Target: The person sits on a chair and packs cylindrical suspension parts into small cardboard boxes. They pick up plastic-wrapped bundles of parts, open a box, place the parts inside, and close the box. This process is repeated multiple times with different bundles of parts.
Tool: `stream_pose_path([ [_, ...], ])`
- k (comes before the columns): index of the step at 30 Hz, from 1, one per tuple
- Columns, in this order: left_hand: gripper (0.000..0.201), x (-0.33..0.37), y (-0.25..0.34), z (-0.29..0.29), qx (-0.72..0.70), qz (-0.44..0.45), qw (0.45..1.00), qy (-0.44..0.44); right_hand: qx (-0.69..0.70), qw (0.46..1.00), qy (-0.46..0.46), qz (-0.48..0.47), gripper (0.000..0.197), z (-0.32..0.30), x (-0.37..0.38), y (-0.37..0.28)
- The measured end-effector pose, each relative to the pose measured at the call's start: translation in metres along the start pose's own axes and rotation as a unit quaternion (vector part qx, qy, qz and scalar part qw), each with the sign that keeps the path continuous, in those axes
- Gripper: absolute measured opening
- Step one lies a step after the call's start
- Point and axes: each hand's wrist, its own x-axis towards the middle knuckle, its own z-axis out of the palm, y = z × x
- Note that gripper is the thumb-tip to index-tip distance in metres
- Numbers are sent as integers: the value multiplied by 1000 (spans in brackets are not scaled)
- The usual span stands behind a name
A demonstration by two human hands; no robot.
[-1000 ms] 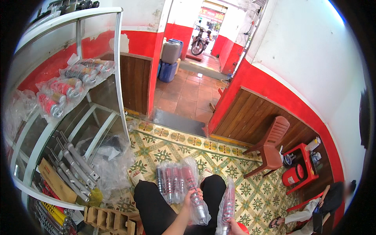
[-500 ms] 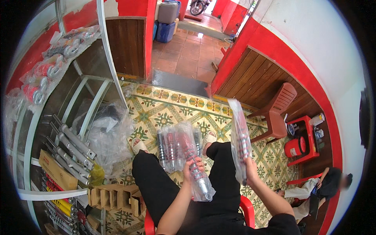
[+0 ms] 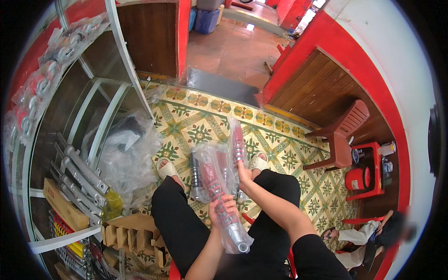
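Observation:
My left hand [image 3: 222, 210] is wrapped round the lower part of a red-spring shock absorber [image 3: 211, 179] in a clear plastic bag. It slants over my lap, its silver eye end toward me. Farther forward, my right hand [image 3: 244, 175] grips a second bagged red shock absorber [image 3: 238, 140] near its lower end, most of it sticking up beyond the fingers. Between my feet, more bagged shock absorbers are on the floor, including a dark-spring shock absorber [image 3: 194, 170]; the held ones and my hands partly hide this group.
At left, a metal-framed shelf [image 3: 65, 242] holds bagged shock absorbers, grey fork tubes [image 3: 84, 172] and cardboard [image 3: 130, 228]. Clear plastic sheeting [image 3: 128, 151] lies beside it. A brown chair [image 3: 343, 137] and red stool [image 3: 373, 163] stand right; another person [image 3: 389, 233] sits lower right.
My right hand has swung its shock absorber left, from beyond my right knee to over the group between my feet. My left hand still holds its own, now slightly nearer me. The view has shifted.

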Motion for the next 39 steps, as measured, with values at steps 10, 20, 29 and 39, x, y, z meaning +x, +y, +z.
stream_pose_path([
  [10, 20, 10, 8, 5, -43, 73, 996, 26, -97, 986, 102, 95, 60, 54, 51, 100],
  [20, 23, 14, 18, -4, -60, 186, 974, 116, -91, 994, 66, 11, 46, 48, 125, 180],
  [29, 22, 15, 18, -11, -55, 195, 964, 175, -129, 991, 38, -13, 45, 51, 161, 230],
  [39, 22, 16, 21, -12, -51, 192, 964, 178, -145, 983, -94, 61, 42, 66, 198, 273],
])
